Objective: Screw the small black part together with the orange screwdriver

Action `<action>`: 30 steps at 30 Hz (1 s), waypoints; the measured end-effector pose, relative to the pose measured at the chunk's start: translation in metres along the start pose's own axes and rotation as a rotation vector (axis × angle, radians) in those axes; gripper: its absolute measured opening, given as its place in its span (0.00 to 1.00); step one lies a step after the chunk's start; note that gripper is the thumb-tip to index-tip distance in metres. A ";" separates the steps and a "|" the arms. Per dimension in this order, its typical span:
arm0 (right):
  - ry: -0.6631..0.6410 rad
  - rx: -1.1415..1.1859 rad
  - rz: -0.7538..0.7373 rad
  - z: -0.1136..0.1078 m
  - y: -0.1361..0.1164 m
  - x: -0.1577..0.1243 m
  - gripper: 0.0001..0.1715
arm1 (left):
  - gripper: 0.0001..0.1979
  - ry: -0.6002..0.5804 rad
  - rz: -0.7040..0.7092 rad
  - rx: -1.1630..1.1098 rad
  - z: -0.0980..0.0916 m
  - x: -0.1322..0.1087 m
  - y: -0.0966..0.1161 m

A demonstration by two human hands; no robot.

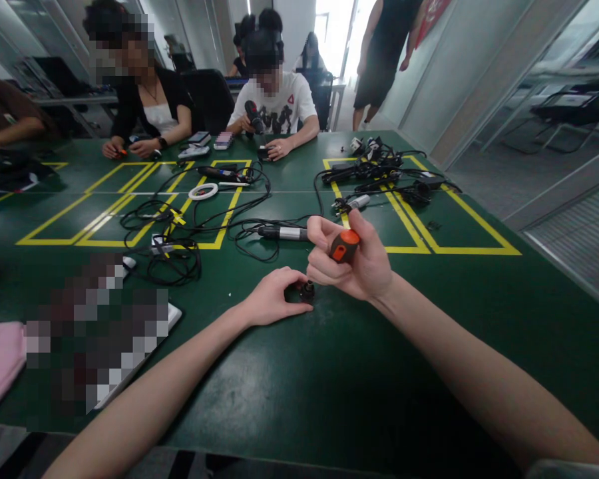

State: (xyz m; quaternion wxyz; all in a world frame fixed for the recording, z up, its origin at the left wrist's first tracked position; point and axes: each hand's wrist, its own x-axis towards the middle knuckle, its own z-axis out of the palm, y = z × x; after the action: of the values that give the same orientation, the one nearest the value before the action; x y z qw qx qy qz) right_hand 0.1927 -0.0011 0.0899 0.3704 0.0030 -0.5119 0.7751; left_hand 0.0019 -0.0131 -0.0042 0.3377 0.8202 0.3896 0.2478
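Observation:
My right hand [352, 256] is wrapped round the dark grey and orange handle of a screwdriver [346, 246]; its shaft is hidden behind my fingers. Lower and to the left, my left hand [277, 296] rests on the green table. Its thumb and fingers pinch a small black part [307, 291], which sits on the tabletop just below my right hand. What kind of part it is, I cannot make out. Behind my right hand lies a black and silver cylindrical tool [284, 233] with a cable.
Tangled black cables [172, 226] lie at left, near a white ring [203, 191]. More cables and adapters [379, 169] are heaped at the back right. Two blurred flat devices lie at front left beside a pink cloth [0, 366]. Across the table, a person holds a power screwdriver [253, 116].

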 end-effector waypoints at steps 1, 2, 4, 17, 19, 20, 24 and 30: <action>-0.038 -0.015 -0.006 -0.001 0.002 -0.001 0.34 | 0.17 0.006 -0.003 0.006 0.000 0.000 0.000; -0.070 -0.032 -0.017 -0.002 0.003 -0.001 0.35 | 0.16 0.008 -0.002 0.009 0.001 0.000 0.000; -0.087 -0.055 -0.041 -0.006 0.004 -0.002 0.36 | 0.16 0.004 0.009 0.011 0.001 0.000 0.000; -0.018 -0.068 0.046 0.009 0.002 -0.003 0.38 | 0.17 -0.007 0.001 -0.005 0.001 -0.001 0.000; -0.026 -0.055 0.024 0.008 0.004 -0.003 0.34 | 0.17 -0.007 -0.002 -0.005 0.000 -0.001 0.000; -0.018 -0.053 0.017 0.007 0.005 -0.002 0.33 | 0.18 -0.006 -0.005 0.001 0.000 -0.001 0.000; 0.033 -0.050 -0.001 0.006 0.004 0.000 0.37 | 0.17 -0.008 -0.003 0.016 0.000 0.000 0.000; -0.014 -0.042 0.050 0.001 0.003 0.000 0.44 | 0.17 -0.008 0.011 -0.011 0.000 0.000 -0.002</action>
State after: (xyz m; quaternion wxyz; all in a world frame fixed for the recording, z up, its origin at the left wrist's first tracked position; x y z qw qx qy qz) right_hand 0.1909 -0.0026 0.0879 0.3473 -0.0120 -0.5305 0.7732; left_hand 0.0015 -0.0124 -0.0056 0.3425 0.8213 0.3825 0.2485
